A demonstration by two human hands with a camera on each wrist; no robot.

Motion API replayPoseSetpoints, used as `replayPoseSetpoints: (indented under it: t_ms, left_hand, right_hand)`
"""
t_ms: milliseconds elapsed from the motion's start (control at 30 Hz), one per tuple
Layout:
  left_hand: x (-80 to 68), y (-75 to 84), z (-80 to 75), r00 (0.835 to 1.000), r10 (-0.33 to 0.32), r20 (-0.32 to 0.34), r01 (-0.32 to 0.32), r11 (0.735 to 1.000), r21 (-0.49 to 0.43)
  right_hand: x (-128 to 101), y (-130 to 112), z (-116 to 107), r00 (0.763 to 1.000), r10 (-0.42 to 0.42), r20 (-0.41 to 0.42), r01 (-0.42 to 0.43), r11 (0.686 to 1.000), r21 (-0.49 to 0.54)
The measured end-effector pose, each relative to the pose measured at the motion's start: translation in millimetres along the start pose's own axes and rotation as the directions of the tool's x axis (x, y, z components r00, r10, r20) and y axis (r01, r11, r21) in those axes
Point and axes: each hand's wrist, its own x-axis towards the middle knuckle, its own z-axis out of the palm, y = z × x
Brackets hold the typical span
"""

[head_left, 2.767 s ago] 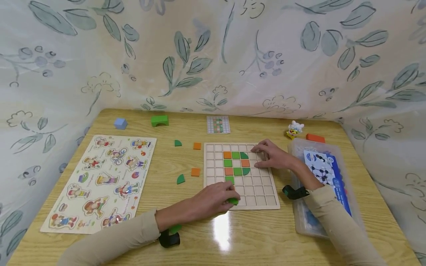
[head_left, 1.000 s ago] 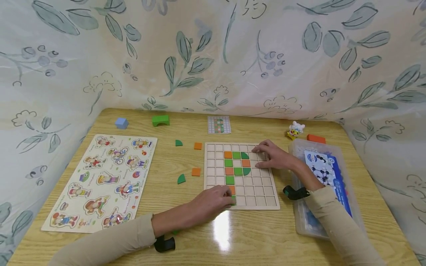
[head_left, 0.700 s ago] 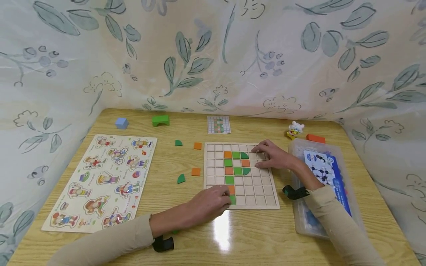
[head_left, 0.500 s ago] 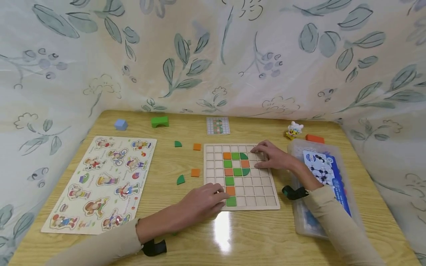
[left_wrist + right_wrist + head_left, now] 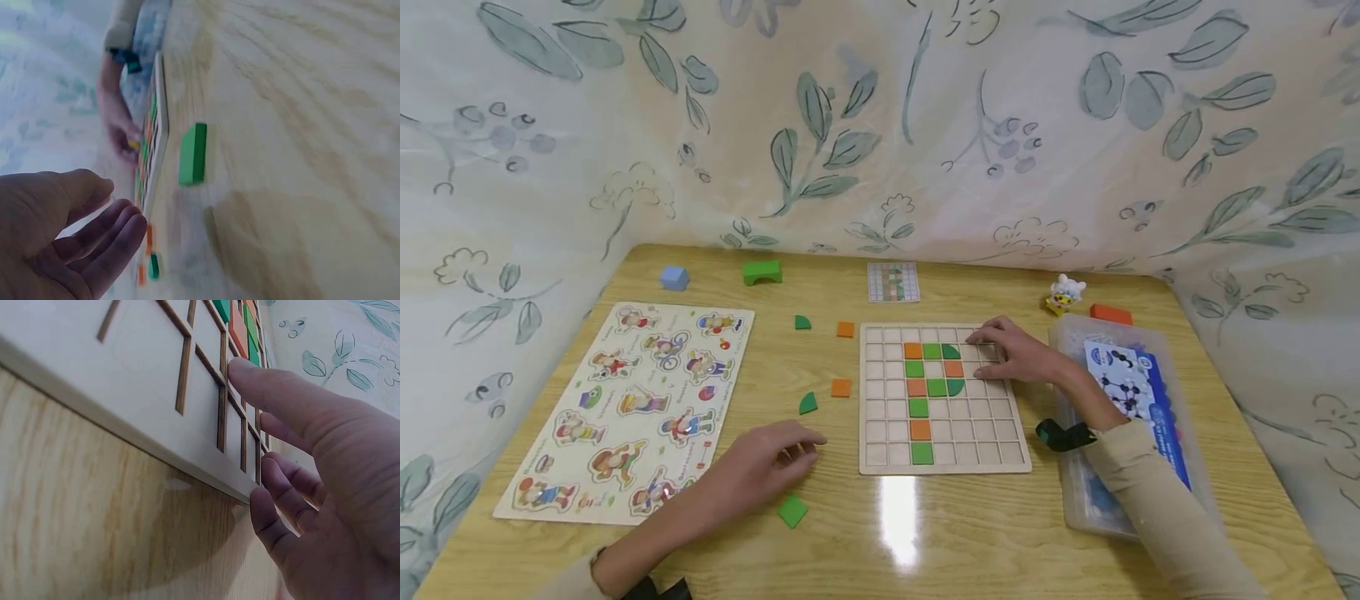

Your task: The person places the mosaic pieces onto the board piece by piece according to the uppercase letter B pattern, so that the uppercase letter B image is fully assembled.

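A wooden grid board (image 5: 977, 427) lies on the table with orange and green tiles set in it, the lowest a green square (image 5: 922, 452) in the bottom row. My left hand (image 5: 792, 450) rests open on the table left of the board and holds nothing. A loose green square tile (image 5: 792, 511) lies just in front of the hand; the left wrist view shows this tile (image 5: 192, 153) beyond my open left hand (image 5: 106, 219). My right hand (image 5: 992, 346) rests with straight fingers on the board's upper right. In the right wrist view its fingers (image 5: 275, 387) lie on the board (image 5: 150, 381).
Two orange squares (image 5: 846, 329) (image 5: 841, 387) and two green quarter-rounds (image 5: 802, 322) (image 5: 807, 404) lie left of the board. A pattern card (image 5: 892, 282) sits behind it. A character puzzle (image 5: 632, 408) fills the left. A clear plastic box (image 5: 1075, 500) stands on the right.
My left hand has let go of a green tile in the board's bottom row and drawn back left onto the table, uncovering a loose green tile. The right hand has stayed put.
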Motion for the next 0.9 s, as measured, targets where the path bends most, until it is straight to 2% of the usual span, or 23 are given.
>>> replayPoseSetpoints:
  t_ms: [100, 200, 500, 600, 733, 900]
  left_hand:
    - [-8.2, -6.0, -5.4, 0.999, -0.028, -0.037, 0.026, 0.999, -0.037]
    - [-13.9, -10.4, -8.5, 0.998, -0.026, -0.062, 0.023, 0.998, -0.052]
    - [-21.4, -16.2, -4.3, 0.999, 0.001, -0.048, -0.005, 0.996, -0.086]
    - [-23.1, -15.8, -4.0, 1.0, -0.022, -0.022, 0.02, 0.997, -0.074]
    - [-25.2, -15.8, -6.8, 0.996, -0.06, 0.066, 0.066, 0.994, -0.084]
    - [-25.6, -18.5, -9.8, 0.984, -0.041, 0.174, 0.057, 0.995, -0.086]
  right_hand:
    - [0.3, 0.9, -0.3, 1.0, 0.004, -0.004, -0.004, 1.0, 0.0]
    - [1.0, 2.6, -0.1, 1.0, -0.003, -0.001, 0.003, 1.0, -0.001]
    - [2.6, 4.3, 1.7, 1.0, -0.01, 0.006, 0.01, 1.0, 0.006]
    - [2.9, 4.2, 2.3, 1.0, -0.007, 0.007, 0.007, 1.0, 0.0]
    - [2.0, 3.2, 2.2, 1.0, -0.019, -0.001, 0.019, 1.0, -0.003]
    - [1.1, 2.6, 1.3, 0.999, -0.03, -0.009, 0.03, 1.0, 0.0]
